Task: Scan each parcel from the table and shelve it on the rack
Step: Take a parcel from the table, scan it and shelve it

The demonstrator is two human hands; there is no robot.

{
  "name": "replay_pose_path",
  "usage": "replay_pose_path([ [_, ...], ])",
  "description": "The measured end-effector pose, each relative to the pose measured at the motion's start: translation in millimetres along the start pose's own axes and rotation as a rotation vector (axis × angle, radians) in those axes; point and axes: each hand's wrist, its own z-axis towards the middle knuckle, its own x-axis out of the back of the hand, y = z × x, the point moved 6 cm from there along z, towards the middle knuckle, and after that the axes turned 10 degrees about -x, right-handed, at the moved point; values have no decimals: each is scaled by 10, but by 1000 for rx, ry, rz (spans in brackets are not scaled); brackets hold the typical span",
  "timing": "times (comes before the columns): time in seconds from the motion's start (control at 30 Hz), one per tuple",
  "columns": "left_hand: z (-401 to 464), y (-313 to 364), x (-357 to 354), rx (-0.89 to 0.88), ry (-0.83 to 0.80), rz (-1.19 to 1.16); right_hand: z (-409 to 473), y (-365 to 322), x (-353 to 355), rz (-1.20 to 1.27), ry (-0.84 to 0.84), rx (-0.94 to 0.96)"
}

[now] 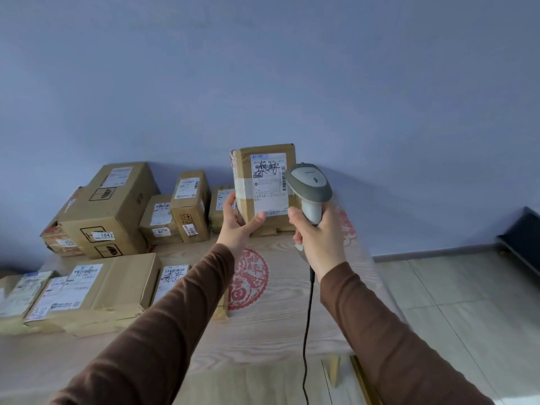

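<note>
At the centre of the frame, the left hand point(238, 222) holds a small cardboard parcel point(264, 185) upright above the table point(292, 311), thumb curled across its lower front edge, fingers wrapped behind its left side, label facing the camera. The left arm, in a brown sleeve point(163, 325), reaches up from the lower left, almost straight. Just right of the parcel, the right hand point(320, 235) grips the handle of a grey handheld scanner point(309, 185), whose head sits right against the parcel's right edge, overlapping the label's barcode side. The scanner's black cable point(306, 331) hangs down between the two forearms. The right arm comes up from the lower right, wrist bent slightly inward. To the left of the frame, more parcels are stacked: a large box point(114, 206) against the wall and flat boxes point(87, 290) nearer the camera. A red paper-cut design point(251, 277) lies on the tabletop below the hands.
</note>
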Motion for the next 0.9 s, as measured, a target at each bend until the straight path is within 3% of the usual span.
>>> replay_pose_path([
  [0.2,42,-65,-119,9,-13,34,-45,-102,-76,-108,-5,41],
  [0.9,31,-104,-180,16,9,16,-2,-47,-80,-135,-23,-23],
])
